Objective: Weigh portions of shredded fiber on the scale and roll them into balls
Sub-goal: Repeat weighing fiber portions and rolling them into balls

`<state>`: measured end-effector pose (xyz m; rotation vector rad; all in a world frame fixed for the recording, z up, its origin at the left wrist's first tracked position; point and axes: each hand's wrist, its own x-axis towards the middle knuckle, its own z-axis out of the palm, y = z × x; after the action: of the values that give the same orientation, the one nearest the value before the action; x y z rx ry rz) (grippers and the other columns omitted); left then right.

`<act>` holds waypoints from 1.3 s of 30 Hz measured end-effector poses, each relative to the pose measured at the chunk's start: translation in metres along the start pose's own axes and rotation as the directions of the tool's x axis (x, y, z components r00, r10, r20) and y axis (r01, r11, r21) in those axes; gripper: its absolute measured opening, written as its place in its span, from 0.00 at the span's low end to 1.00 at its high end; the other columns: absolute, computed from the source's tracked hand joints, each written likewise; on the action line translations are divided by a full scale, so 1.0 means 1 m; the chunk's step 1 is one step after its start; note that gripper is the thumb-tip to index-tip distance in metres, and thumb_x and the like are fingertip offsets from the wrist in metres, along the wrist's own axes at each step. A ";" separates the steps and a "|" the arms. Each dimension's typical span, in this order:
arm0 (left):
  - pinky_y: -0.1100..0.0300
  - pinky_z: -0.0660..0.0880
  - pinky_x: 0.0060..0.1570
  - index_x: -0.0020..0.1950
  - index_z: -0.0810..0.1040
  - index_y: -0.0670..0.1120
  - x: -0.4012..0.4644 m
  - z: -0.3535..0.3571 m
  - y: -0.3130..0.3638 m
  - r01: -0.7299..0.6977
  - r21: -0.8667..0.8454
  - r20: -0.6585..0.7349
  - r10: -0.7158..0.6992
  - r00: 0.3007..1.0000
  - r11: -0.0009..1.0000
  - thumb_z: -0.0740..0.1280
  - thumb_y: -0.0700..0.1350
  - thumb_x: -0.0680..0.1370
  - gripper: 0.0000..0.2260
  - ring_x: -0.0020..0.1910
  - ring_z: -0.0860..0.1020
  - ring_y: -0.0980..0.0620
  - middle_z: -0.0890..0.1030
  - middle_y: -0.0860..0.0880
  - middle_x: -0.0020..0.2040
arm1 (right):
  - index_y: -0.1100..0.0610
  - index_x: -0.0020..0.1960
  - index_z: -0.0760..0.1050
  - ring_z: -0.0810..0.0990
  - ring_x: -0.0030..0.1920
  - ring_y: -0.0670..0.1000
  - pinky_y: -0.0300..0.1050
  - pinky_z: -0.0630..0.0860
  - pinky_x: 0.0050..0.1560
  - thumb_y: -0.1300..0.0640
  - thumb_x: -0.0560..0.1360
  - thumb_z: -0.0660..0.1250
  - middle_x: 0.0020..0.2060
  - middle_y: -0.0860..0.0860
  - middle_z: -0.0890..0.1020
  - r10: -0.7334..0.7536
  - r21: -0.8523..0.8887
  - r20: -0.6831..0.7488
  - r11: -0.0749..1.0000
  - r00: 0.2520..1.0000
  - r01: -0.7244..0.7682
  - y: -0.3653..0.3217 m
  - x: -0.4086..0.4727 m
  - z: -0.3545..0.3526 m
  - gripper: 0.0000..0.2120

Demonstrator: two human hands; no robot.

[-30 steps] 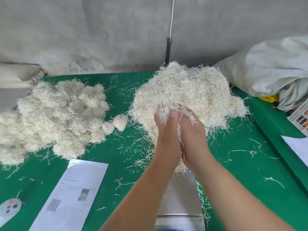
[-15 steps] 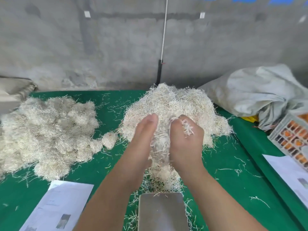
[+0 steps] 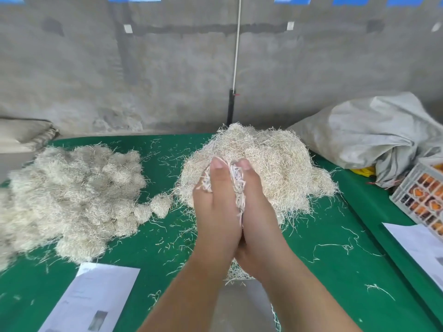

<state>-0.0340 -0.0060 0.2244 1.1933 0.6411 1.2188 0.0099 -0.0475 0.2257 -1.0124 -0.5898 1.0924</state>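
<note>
Head view. The green table (image 3: pixel 167 250) runs from the grey wall at 12 o'clock down to the bottom edge of the frame; its right edge slants from about 2 o'clock toward 5 o'clock. At 9 o'clock a broad heap of rolled balls (image 3: pixel 69 200) takes up the table's left side, with a white sheet (image 3: pixel 93 300) lying just below it at 7 o'clock. At 3 o'clock a grey sack (image 3: pixel 374 135) and a plastic crate (image 3: pixel 424 200) crowd the right edge, and a second paper (image 3: pixel 422 245) lies below the crate. Bare green cloth, sprinkled with stray strands, lies between the ball heap and the hands, and again from 4 to 5 o'clock.

At centre, the left hand (image 3: pixel 215 212) and right hand (image 3: pixel 257 212) are pressed palm to palm, fingers straight and pointing to 12 o'clock. A portion of shredded fiber (image 3: pixel 236 185) is squeezed between the palms, its strands sticking out between the fingertips and along the seam of the hands. Directly behind the fingertips sits the loose fiber pile (image 3: pixel 275 164). At 6 o'clock, under the wrists, the metal scale (image 3: pixel 242 307) shows between the forearms, a few strands on its far edge.
</note>
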 end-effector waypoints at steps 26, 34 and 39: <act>0.39 0.73 0.70 0.61 0.85 0.53 -0.009 -0.012 -0.029 0.350 -0.454 0.186 -0.297 0.936 0.819 0.63 0.62 0.83 0.18 0.66 0.80 0.45 0.84 0.44 0.62 | 0.27 0.79 0.50 0.38 0.80 0.42 0.58 0.47 0.80 0.28 0.80 0.46 0.79 0.32 0.46 -0.415 -0.869 0.070 0.420 0.907 0.260 0.026 0.023 -0.021 0.28; 0.60 0.67 0.58 0.60 0.74 0.60 -0.002 -0.013 -0.051 -0.306 0.500 0.204 0.234 0.951 0.810 0.54 0.58 0.82 0.12 0.57 0.71 0.69 0.73 0.65 0.55 | 0.51 0.62 0.83 0.88 0.53 0.53 0.47 0.84 0.47 0.33 0.79 0.64 0.54 0.54 0.88 0.170 0.149 -0.133 0.977 0.977 -0.150 0.012 0.011 -0.025 0.25; 0.52 0.47 0.75 0.79 0.47 0.71 0.001 -0.018 -0.051 -0.309 0.635 0.213 0.224 0.951 0.708 0.47 0.71 0.81 0.26 0.75 0.48 0.68 0.52 0.72 0.68 | 0.48 0.43 0.86 0.87 0.43 0.48 0.48 0.83 0.43 0.41 0.84 0.63 0.40 0.50 0.87 -0.119 -0.006 -0.287 0.992 0.950 0.122 0.025 0.013 -0.025 0.19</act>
<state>-0.0308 0.0059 0.1714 2.0102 0.8707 1.1729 0.0244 -0.0422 0.1912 -1.0867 -0.4027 0.8208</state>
